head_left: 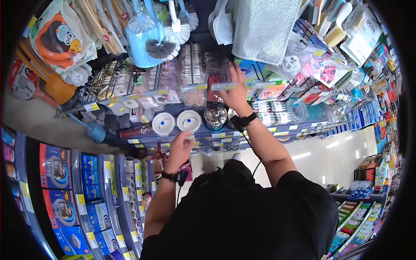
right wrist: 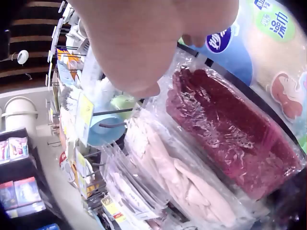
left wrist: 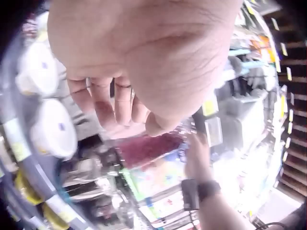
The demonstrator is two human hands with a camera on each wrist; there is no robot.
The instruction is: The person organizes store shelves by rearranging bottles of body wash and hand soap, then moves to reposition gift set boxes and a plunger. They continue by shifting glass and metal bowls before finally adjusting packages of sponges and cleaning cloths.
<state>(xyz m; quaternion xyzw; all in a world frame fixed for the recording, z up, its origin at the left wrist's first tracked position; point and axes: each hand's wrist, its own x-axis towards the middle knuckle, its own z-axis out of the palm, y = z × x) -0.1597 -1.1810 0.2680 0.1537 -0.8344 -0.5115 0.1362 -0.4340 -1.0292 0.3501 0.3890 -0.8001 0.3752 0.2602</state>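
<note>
My right hand [head_left: 236, 93] reaches to the hanging packs with its fingers extended, beside a dark red pack [head_left: 214, 84]. In the right wrist view the hand [right wrist: 144, 43] is above that clear-wrapped dark red pack [right wrist: 230, 129], with a pale pink pack [right wrist: 177, 177] beside it; whether a fingertip touches the packs cannot be told. My left hand [head_left: 181, 149], slightly blurred, hovers by the shelf edge below two round white containers [head_left: 164, 124]. Its fingers bend loosely in the left wrist view [left wrist: 139, 62] and hold nothing visible.
Blue dustpan and brushes [head_left: 161, 47] hang above, beside a silver quilted sheet [head_left: 264, 30]. A silver round item [head_left: 215, 116] sits on the lower shelf. Boxed goods [head_left: 58, 167] fill the shelves at lower left. Hook rods [right wrist: 112, 112] stick out left of the packs.
</note>
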